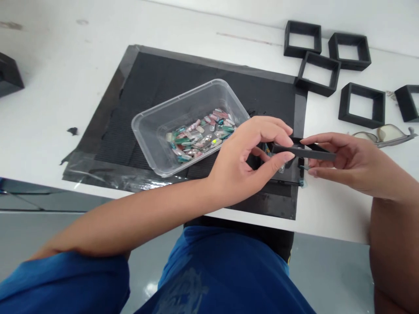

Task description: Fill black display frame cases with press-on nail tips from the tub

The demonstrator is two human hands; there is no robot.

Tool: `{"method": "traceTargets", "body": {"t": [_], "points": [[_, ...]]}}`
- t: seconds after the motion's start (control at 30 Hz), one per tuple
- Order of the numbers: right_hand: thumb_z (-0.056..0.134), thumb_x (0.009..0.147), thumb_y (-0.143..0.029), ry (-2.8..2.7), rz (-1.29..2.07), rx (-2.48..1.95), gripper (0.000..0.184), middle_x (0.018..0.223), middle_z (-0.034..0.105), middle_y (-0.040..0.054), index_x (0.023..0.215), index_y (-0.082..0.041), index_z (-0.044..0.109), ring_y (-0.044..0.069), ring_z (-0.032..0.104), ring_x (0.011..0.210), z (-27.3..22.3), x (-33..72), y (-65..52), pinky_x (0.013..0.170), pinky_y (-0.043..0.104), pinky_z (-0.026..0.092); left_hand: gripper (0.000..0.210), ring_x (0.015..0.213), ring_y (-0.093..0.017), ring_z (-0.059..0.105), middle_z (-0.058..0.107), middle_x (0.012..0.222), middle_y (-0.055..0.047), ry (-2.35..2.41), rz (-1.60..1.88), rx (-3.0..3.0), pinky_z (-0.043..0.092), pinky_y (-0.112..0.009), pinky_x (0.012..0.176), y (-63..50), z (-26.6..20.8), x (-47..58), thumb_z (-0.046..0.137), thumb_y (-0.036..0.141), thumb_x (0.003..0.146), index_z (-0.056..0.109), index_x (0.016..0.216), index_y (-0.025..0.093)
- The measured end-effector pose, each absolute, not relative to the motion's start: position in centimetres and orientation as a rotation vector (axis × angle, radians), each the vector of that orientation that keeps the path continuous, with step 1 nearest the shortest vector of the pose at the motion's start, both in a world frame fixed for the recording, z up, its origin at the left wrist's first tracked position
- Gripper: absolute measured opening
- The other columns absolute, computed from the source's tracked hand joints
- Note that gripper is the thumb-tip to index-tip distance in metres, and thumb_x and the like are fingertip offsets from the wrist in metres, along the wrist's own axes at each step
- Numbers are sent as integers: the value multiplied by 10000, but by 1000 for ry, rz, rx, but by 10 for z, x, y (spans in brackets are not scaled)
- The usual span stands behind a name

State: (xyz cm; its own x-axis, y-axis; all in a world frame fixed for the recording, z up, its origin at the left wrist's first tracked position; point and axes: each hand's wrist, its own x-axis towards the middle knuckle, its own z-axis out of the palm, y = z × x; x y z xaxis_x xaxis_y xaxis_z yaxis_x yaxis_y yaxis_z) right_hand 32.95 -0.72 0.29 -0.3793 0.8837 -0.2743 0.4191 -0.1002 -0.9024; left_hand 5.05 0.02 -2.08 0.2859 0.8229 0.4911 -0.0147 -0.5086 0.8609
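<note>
My left hand (252, 157) pinches the left end of a small black square frame (310, 154) between thumb and fingers. My right hand (356, 161) grips the same frame from the right, so it is held edge-on over the mat's right edge. A small teal-tipped piece shows by the right fingertips; whether that hand holds it I cannot make out. Left of my hands stands a clear plastic container (145, 139) with many false nails (196, 139) in green, pink and white. Beneath my hands, a dark flat piece with shiny bits is partly hidden.
A black mat (108, 135), taped at its edges, lies on the white table (81, 74). Several black square frames (319, 74) are spread at the upper right. Eyeglasses (389, 135) rest behind my right hand. Another black object (9, 76) is at the far left.
</note>
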Motion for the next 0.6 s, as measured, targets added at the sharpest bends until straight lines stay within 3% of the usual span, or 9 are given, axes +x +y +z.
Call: {"method": "traceTargets", "body": {"t": [0.13, 0.23, 0.33, 0.5, 0.6], "points": [[881, 888, -415, -1774, 1490, -1406, 504, 1148, 738, 24, 1364, -371, 720, 170, 735, 929, 6, 334, -6, 934, 388, 684, 138, 1031, -139, 785, 747, 1222, -36, 740, 1319, 1780, 652, -197, 701, -1, -18, 49, 747, 171, 983, 668, 1059, 255], [859, 917, -402, -1808, 1496, -1417, 531, 1190, 738, 38, 1418, -356, 688, 159, 715, 937, 8, 338, -5, 862, 332, 663, 155, 1012, -142, 782, 764, 1192, -13, 753, 1348, 1859, 672, -236, 731, -1, -16, 48, 721, 144, 989, 652, 1027, 277], [834, 949, -360, -1834, 1487, -1408, 513, 1270, 718, 69, 1436, -329, 675, 177, 706, 1063, 9, 345, -4, 867, 291, 640, 191, 998, -138, 774, 772, 1171, 2, 758, 1375, 1919, 657, -233, 709, 0, -15, 46, 716, 108, 981, 642, 1015, 281], [818, 956, -346, -1873, 1304, -1425, 441, 1131, 703, 46, 1386, -341, 716, 159, 689, 1016, 14, 353, -2, 863, 271, 645, 209, 999, -127, 769, 788, 1170, 26, 732, 1439, 2018, 649, -240, 752, -4, -15, 46, 681, 79, 985, 655, 1032, 281], [819, 946, -393, -1884, 1183, -1486, 409, 1056, 712, 35, 1346, -355, 741, 153, 687, 947, 17, 355, -2, 821, 257, 645, 100, 1016, -163, 777, 789, 1206, -8, 816, 1323, 2164, 676, -304, 830, 1, -9, 42, 624, 205, 1035, 685, 1045, 284]]}}
